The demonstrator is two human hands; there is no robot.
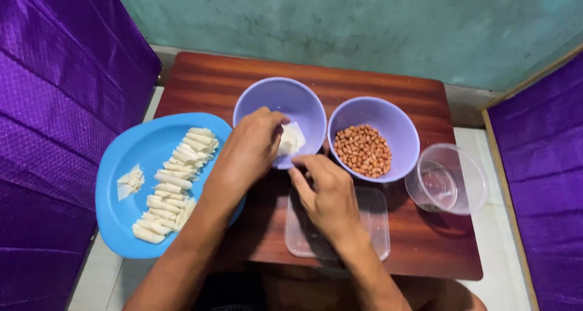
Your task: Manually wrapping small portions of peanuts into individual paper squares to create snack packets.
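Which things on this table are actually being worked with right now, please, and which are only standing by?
In hand: left hand, right hand, white wrapper, lilac bowl.

Standing by: peanut bowl, blue plate of rolled pieces, clear tub, clear lid.

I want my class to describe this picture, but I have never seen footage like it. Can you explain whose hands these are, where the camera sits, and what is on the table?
There is no machine here: a person works with two bare hands, filmed by one camera worn on the head, looking down. The left hand and right hand together pinch a small white wrapper over an empty purple bowl. On the wooden table beside it stands a second purple bowl holding peanuts. A blue plate on the left carries rows of pale rolled pieces. A flat clear lid lies under the right hand, and a round clear container stands at the right.
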